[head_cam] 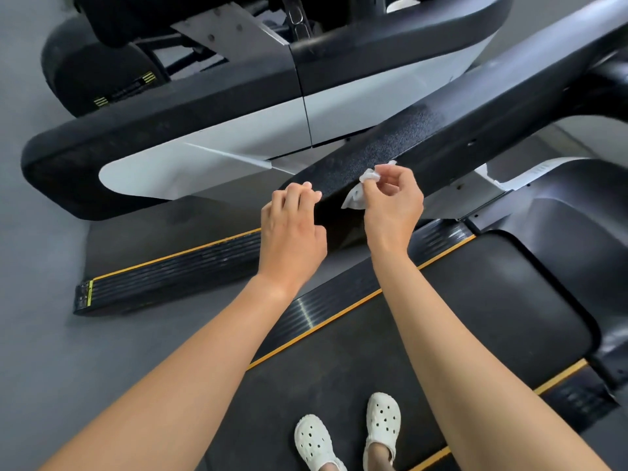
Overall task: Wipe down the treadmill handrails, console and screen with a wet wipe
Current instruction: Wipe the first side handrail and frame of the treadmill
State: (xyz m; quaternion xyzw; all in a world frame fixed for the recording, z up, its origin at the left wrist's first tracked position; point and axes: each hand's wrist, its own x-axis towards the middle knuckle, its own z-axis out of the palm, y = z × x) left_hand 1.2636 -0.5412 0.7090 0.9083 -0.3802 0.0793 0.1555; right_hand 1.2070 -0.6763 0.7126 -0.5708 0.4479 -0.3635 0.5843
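Both forearms bare, stretched forward, roughly parallel. Left hand [292, 229] has its back to the camera, fingers curled over the near end of the handrail [390, 141], thumb on the inner side. Right hand [394, 202] sits just beside it, not touching, with thumb and fingertips pinching a crumpled wipe [353, 198] at the rail's edge and the remaining fingers loosely curled.
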